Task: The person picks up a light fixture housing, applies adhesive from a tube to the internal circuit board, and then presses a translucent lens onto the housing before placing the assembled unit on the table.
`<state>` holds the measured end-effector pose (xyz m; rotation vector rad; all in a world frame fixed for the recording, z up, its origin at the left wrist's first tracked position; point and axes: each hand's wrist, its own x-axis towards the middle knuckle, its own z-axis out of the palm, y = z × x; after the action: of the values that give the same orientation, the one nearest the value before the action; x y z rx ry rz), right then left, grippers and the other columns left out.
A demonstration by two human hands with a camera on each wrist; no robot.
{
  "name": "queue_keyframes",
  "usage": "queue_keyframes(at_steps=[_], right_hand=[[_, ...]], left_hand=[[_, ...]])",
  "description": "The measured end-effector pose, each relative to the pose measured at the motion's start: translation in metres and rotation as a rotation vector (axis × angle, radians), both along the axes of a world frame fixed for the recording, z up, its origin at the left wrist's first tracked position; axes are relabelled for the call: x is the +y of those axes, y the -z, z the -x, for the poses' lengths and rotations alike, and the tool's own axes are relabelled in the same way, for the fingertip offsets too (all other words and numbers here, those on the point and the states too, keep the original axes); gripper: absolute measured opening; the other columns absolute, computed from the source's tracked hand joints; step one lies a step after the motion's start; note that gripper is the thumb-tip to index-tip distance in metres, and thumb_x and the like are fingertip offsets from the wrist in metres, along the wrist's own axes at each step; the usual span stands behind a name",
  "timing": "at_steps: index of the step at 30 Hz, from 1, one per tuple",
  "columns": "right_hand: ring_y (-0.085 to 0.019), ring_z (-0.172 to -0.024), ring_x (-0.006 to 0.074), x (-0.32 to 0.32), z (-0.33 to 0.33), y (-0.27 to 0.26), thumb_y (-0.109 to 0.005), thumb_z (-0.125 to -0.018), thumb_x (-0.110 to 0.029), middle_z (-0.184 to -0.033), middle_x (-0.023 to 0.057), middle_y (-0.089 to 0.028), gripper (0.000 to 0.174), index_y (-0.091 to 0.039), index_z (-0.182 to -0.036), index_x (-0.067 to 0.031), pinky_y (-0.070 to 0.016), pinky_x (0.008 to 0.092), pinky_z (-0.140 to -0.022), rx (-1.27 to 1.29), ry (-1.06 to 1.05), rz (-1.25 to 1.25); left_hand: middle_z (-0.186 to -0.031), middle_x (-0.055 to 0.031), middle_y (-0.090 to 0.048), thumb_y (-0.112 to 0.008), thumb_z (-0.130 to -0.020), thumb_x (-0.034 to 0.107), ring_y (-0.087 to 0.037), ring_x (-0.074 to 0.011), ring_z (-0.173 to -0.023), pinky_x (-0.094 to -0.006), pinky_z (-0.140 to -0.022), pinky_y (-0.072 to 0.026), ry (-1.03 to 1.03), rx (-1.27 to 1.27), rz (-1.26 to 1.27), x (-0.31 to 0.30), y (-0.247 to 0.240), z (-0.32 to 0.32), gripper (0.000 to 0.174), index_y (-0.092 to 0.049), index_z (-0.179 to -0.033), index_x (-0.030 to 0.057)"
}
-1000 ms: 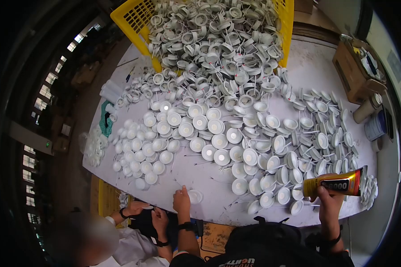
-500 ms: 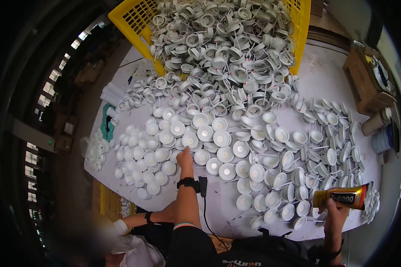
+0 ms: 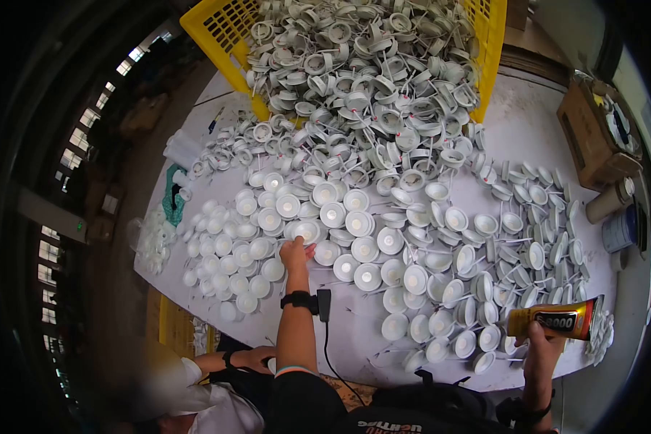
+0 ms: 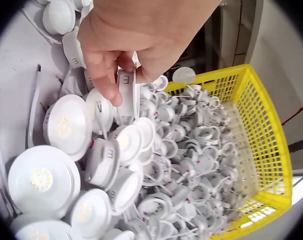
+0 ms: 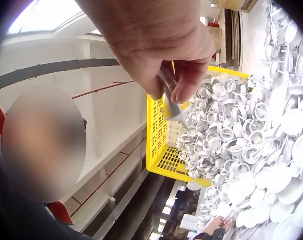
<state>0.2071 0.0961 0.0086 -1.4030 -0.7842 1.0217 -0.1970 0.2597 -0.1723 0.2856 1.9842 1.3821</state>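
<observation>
My left hand [image 3: 294, 254] is out over the middle of the table, among round white LED downlights. In the left wrist view, its thumb and fingers pinch one downlight [image 4: 126, 95] by its edge, tilted on its side. Other downlights [image 4: 69, 125] with yellowish LED centres lie close by, some with thin wires. My right hand [image 3: 542, 353] grips a yellow glue tube [image 3: 552, 319] with a black label, held sideways over the right of the table. In the right wrist view, the tube's nozzle end [image 5: 177, 111] sticks out below the fingers; the rest is mostly hidden.
A yellow plastic crate [image 3: 490, 72] at the back spills white ring-shaped housings [image 3: 354, 101] onto the table. Cardboard box [image 3: 597, 134] and cans [image 3: 620, 228] stand at the right. Beside me on the left, another person's hand [image 3: 253, 357] is at the table's front edge.
My left hand has moved forward from beside a lone downlight near the front edge to the middle group, where it now pinches one. My right hand still holds the glue tube.
</observation>
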Motion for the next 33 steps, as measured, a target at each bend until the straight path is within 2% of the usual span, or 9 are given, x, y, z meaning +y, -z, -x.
queue_keyframes(at_steps=[4, 8, 15, 17, 18, 21, 23, 27, 33], right_hand=[[-0.048, -0.047, 0.0135, -0.013, -0.005, -0.002, -0.062, -0.067, -0.020, -0.066, 0.0072, -0.048, 0.035, -0.043, -0.088, 0.0011, -0.0397, 0.0225, -0.041, 0.014, -0.043, -0.013], [-0.048, -0.047, 0.0134, -0.022, -0.004, -0.010, -0.062, -0.067, -0.025, -0.069, 0.0073, -0.046, 0.037, -0.043, -0.086, 0.0013, -0.0397, 0.0219, -0.039, 0.012, -0.059, -0.127], [-0.050, -0.053, 0.0141, -0.037, -0.007, -0.027, -0.061, -0.066, -0.016, -0.076, 0.0091, -0.047, 0.030, -0.044, -0.084, 0.0012, -0.0418, 0.0230, -0.042, 0.119, -0.190, -0.204], [-0.050, -0.055, 0.0144, -0.041, -0.007, -0.032, -0.061, -0.066, -0.013, -0.078, 0.0098, -0.047, 0.029, -0.044, -0.085, 0.0012, -0.0423, 0.0229, -0.044, 0.143, -0.196, -0.209], [-0.047, -0.069, 0.0159, -0.044, -0.008, -0.041, -0.062, -0.065, -0.023, -0.079, 0.0091, -0.046, 0.034, -0.043, -0.084, -0.0020, -0.0411, 0.0248, -0.056, 0.117, -0.259, -0.070], [-0.047, -0.074, 0.0162, -0.042, -0.009, -0.038, -0.063, -0.065, -0.022, -0.079, 0.0107, -0.049, 0.031, -0.046, -0.082, -0.0017, -0.0403, 0.0263, -0.063, -0.074, -0.312, -0.230], [-0.047, -0.074, 0.0164, -0.038, -0.007, -0.044, -0.063, -0.065, -0.022, -0.079, 0.0106, -0.050, 0.031, -0.047, -0.082, -0.0019, -0.0401, 0.0269, -0.064, -0.149, -0.331, -0.262], [-0.048, -0.075, 0.0172, -0.036, -0.001, -0.051, -0.064, -0.065, -0.021, -0.080, 0.0097, -0.053, 0.029, -0.048, -0.081, -0.0031, -0.0394, 0.0284, -0.067, -0.236, -0.381, -0.290], [-0.051, -0.074, 0.0185, -0.033, -0.004, -0.052, -0.064, -0.064, -0.014, -0.079, 0.0087, -0.054, 0.024, -0.049, -0.080, -0.0036, -0.0408, 0.0289, -0.066, -0.554, -0.473, -0.412]], left_hand=[[-0.073, -0.0069, -0.053, -0.052, -0.070, 0.010, -0.051, -0.0123, -0.058, -0.0249, -0.048, -0.0433, 0.318, -0.238, -0.206, -0.067, -0.022, -0.028, 0.016, -0.046, -0.083, 0.0025], [-0.088, -0.0055, -0.049, -0.051, -0.073, 0.008, -0.046, -0.0162, -0.078, -0.0303, -0.068, -0.0405, 0.263, -0.813, -0.330, -0.140, -0.054, -0.093, 0.017, -0.045, -0.089, 0.0046], [-0.092, -0.0067, -0.048, -0.047, -0.070, 0.005, -0.046, -0.0187, -0.080, -0.0327, -0.072, -0.0399, 0.333, -1.230, -0.305, -0.194, -0.109, -0.179, 0.038, -0.041, -0.107, 0.0041], [-0.103, -0.0105, -0.044, -0.045, -0.070, 0.009, -0.045, -0.0228, -0.092, -0.0366, -0.076, -0.0391, 0.536, -1.125, -0.280, -0.198, -0.128, -0.188, 0.049, -0.033, -0.117, 0.0055], [-0.103, -0.0105, -0.044, -0.045, -0.070, 0.009, -0.045, -0.0228, -0.092, -0.0366, -0.076, -0.0391, 0.560, -1.160, -0.257, -0.200, -0.138, -0.194, 0.049, -0.033, -0.117, 0.0055], [-0.114, -0.0134, -0.038, -0.042, -0.076, 0.022, -0.041, -0.0263, -0.103, -0.0411, -0.080, -0.0374, 0.797, -1.282, -0.355, -0.202, -0.163, -0.211, 0.053, -0.023, -0.123, 0.0071], [-0.119, -0.0158, -0.033, -0.038, -0.081, 0.035, -0.035, -0.0322, -0.108, -0.0384, -0.085, -0.0346, 0.769, -1.609, -0.387, -0.202, -0.170, -0.219, 0.057, -0.014, -0.127, 0.0135], [-0.121, -0.0103, -0.033, -0.028, -0.084, 0.040, -0.032, -0.0234, -0.112, -0.0391, -0.090, -0.0292, 0.900, -1.377, -0.304, -0.204, -0.169, -0.228, 0.055, -0.012, -0.127, 0.0113], [-0.123, -0.0069, -0.029, -0.037, -0.083, 0.031, -0.031, -0.0189, -0.113, -0.0358, -0.092, -0.0271, 0.896, -1.460, -0.372, -0.206, -0.173, -0.235, 0.056, -0.011, -0.127, 0.0084]])
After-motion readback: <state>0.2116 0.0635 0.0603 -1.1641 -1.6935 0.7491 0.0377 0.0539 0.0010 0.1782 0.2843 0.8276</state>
